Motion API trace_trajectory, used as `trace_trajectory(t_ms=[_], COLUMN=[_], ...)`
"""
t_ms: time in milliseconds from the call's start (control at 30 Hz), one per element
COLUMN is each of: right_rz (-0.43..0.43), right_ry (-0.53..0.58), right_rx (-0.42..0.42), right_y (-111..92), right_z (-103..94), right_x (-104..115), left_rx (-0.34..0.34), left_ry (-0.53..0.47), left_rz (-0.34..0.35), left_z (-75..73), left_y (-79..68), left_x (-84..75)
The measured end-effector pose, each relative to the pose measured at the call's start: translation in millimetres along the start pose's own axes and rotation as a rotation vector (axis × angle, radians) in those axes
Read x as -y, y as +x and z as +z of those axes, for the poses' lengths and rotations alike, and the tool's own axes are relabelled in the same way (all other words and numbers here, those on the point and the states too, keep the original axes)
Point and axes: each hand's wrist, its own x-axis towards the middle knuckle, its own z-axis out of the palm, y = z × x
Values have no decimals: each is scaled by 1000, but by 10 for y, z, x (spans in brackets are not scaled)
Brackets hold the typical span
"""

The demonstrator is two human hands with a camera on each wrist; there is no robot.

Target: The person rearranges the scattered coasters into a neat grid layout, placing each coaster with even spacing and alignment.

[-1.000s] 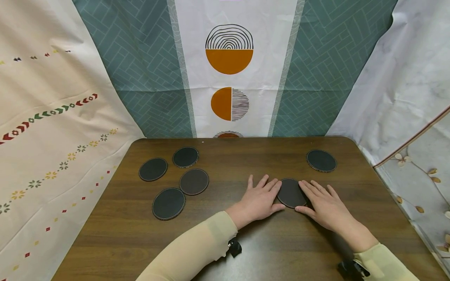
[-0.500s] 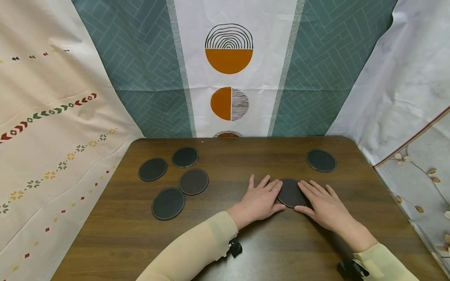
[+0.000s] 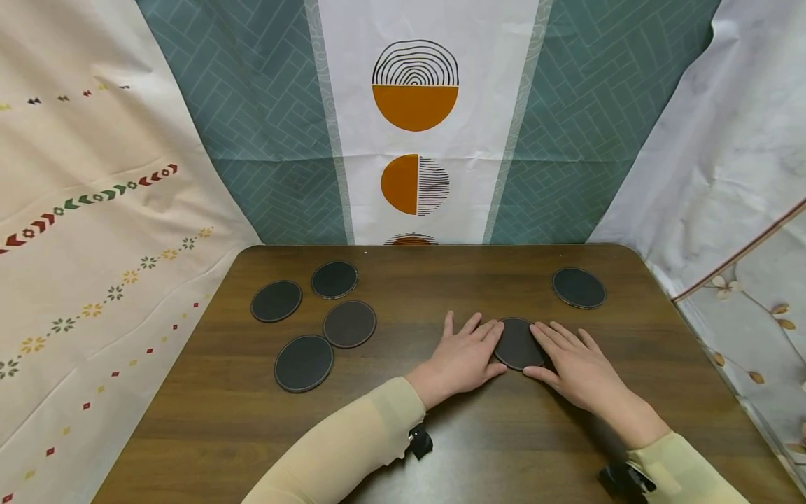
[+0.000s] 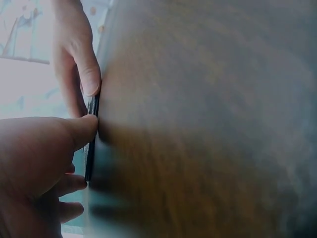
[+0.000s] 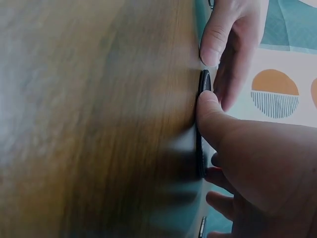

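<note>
We're right of centre on the counter [image 3: 409, 290], and here's the dark disc [image 3: 518, 344], lying flat and framed from both sides! Our left hand [image 3: 457, 357] rests at its left edge, fingers straight and spread; our right hand [image 3: 579, 367] meets the right edge, fingertips and thumb on the rim. Nothing is clamped: the fingers are relaxed, and the hands sit apart with the disc between them. Does our left thumb touch the near rim? We can't quite tell.

So how do we handle this well? We'd call for light, even contact from both sides, because a heavier push from one thumb could swivel the disc. The rim looks thin, so fingertips low against the surface should give us the best control, and matching pressure should stop one edge tipping up.

Now the count, and it's six discs! One is between our hands, the lone disc [image 3: 579, 288] is at far right, and four gather at the left: the back disc [image 3: 334, 280], the outer disc [image 3: 276, 301], the inner disc [image 3: 349, 324] and the front disc [image 3: 303, 363], those last two touching or nearly so. We also count two hands, two black wrist devices, left [image 3: 420, 442] and right [image 3: 623, 483], and three round motifs, top [image 3: 415, 86], middle [image 3: 415, 184] and lowest [image 3: 411, 240], that last one cut off by the counter's edge.
</note>
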Motion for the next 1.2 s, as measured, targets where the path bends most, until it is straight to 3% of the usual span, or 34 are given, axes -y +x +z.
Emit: trace_trajectory(t_ms=[1200], right_rz=[-63], right_ry=[71], right_rx=[-7], right_y=[250], right_z=[80], right_x=[314], left_rx=[-43], left_ry=[12], left_rz=[-63], left_z=[-61], left_y=[-272], left_x=[287])
